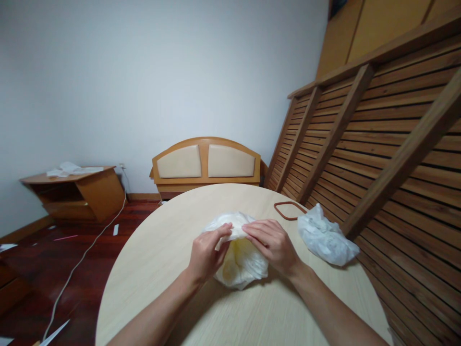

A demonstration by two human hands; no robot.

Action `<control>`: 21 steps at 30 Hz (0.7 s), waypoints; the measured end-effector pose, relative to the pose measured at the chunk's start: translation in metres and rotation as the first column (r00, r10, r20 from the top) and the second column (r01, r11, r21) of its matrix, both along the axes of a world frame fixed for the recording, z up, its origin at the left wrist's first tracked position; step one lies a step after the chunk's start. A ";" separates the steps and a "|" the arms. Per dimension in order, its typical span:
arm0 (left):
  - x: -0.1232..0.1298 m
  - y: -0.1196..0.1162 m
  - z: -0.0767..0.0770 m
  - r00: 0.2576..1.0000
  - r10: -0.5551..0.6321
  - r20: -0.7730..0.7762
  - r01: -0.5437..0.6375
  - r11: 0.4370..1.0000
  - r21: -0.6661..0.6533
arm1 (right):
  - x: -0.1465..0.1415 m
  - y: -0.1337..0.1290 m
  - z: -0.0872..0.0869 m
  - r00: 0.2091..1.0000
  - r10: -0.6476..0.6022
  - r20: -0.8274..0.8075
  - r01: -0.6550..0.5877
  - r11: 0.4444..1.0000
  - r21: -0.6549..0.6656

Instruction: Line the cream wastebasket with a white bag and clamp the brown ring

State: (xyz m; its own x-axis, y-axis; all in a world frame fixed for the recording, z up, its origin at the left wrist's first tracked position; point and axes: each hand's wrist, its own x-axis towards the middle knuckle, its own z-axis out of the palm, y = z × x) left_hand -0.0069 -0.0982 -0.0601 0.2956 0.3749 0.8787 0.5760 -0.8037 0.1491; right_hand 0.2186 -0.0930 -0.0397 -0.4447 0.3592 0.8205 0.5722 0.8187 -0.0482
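Observation:
A white plastic bag (245, 264) rests on the round table in front of me, with its mouth facing me and something pale yellow showing inside. My left hand (209, 252) pinches the upper rim of the bag on its left side, thumb and fingers closed on the plastic. On the right side of the same rim, my right hand (272, 242) grips the plastic with its fingers pressed together. What lies deeper in the bag is hidden by its folds.
A second, bunched white plastic bag (326, 238) lies at the table's right edge, beside a brown rounded frame (289, 210). Wooden slatted panels (345, 144) lean close on the right. Behind the round table (154, 269) stands a headboard (205, 161); a low cabinet (82, 192) is at left.

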 end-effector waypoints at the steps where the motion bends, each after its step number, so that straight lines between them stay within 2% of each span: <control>1: 0.000 0.000 0.000 1.000 -0.004 0.005 0.004 1.000 0.002 | 0.001 0.000 0.000 1.000 -0.004 -0.002 0.003 1.000 -0.005; 10: -0.001 0.001 -0.003 0.999 0.001 0.044 0.003 0.996 -0.093 | 0.003 0.003 0.000 0.999 -0.038 -0.002 0.038 0.999 -0.012; 13: -0.002 0.001 -0.003 0.999 -0.007 0.040 0.011 0.996 -0.084 | 0.004 0.004 -0.001 0.999 -0.035 0.005 0.035 0.999 -0.020; 21: -0.005 0.001 0.001 0.994 -0.041 -0.105 0.040 0.999 -0.005 | 0.016 0.011 -0.004 0.993 0.116 0.015 -0.114 0.990 -0.086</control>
